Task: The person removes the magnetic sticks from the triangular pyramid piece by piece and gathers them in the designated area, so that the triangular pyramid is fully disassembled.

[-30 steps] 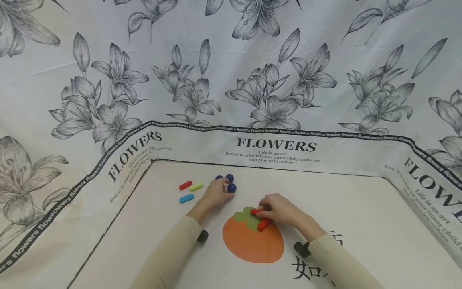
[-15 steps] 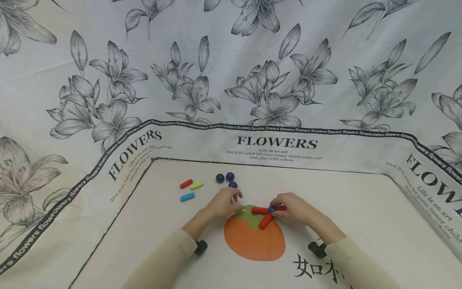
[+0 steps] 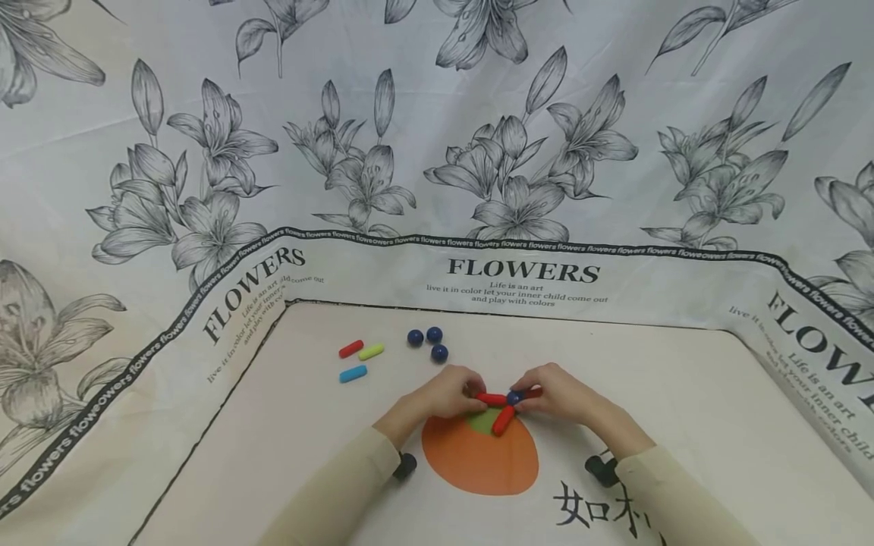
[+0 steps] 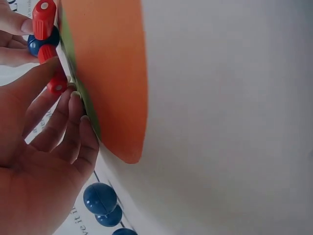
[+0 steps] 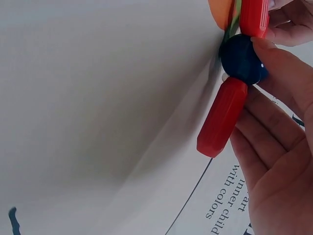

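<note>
"What is spread beneath the hands?"
"A flat white cover. On it, a flat orange fruit with green leaves is printed, seen between the forearms and partly covered by the left hand."

"How is the left hand set?"
"Its thumb and forefinger are closed on the outer end of a red, ridged, plastic-looking rod; its other fingers are loosely bent."

"And the right hand?"
"A glossy dark-blue ball is pinched by it. The left hand's rod is joined to that ball, as is a second red rod, slanted toward the person. A third red rod is met by the ball beside the right palm."

"What else is seen?"
"Farther left of the left hand, a loose red rod, a yellow rod and a light-blue rod are laid. Just beyond that hand, three loose blue balls are grouped."
</note>
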`<state>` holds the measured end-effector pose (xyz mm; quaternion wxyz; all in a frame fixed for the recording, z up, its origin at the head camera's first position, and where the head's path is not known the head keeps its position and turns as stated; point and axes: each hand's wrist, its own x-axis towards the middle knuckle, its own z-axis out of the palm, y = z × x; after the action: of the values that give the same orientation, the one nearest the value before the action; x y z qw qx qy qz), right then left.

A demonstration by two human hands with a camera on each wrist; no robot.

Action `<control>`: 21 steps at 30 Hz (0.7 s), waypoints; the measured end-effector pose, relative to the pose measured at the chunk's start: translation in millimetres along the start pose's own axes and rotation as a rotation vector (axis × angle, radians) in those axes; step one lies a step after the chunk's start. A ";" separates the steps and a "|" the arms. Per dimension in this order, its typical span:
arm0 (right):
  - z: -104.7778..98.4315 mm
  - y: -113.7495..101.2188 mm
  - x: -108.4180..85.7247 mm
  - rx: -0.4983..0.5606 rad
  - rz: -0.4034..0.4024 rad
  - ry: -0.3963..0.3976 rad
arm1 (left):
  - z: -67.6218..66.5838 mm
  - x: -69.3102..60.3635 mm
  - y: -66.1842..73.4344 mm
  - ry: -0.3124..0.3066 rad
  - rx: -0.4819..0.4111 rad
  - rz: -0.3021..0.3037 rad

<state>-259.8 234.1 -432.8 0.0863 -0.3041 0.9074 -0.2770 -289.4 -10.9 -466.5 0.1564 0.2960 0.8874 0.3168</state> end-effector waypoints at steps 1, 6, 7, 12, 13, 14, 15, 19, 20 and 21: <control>0.2 0.6 -0.1 -0.002 -0.003 0.000 | 0.1 0.8 0.7 0.002 0.002 -0.001; 1.2 2.9 0.1 -0.021 -0.014 0.005 | 0.5 2.4 2.8 0.008 0.009 -0.018; 1.2 3.1 0.2 -0.024 -0.014 0.005 | 0.2 2.3 3.2 0.009 0.009 -0.020; 1.8 3.8 1.1 -0.025 -0.001 0.005 | 0.3 2.0 3.7 0.010 0.000 -0.031; 2.1 3.9 1.3 -0.022 0.003 0.006 | 0.4 1.8 4.0 0.010 -0.003 -0.033; 2.4 4.0 1.4 -0.021 0.006 0.006 | 0.6 1.9 3.8 0.010 -0.003 -0.033; 2.7 4.0 1.4 -0.022 0.007 0.007 | 0.7 1.8 4.1 0.012 -0.003 -0.035; 2.7 3.5 0.8 -0.027 0.013 0.016 | 0.7 2.1 4.3 0.040 0.020 -0.053; 2.4 3.3 0.6 -0.028 0.014 0.017 | 0.4 2.0 4.4 0.046 0.026 -0.058; 1.9 3.2 0.4 -0.029 0.015 0.018 | 0.3 1.7 4.5 0.054 0.033 -0.060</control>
<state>-261.1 235.1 -436.1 0.0759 -0.2959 0.9143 -0.2661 -288.7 -6.9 -464.0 0.1370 0.2633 0.9048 0.3053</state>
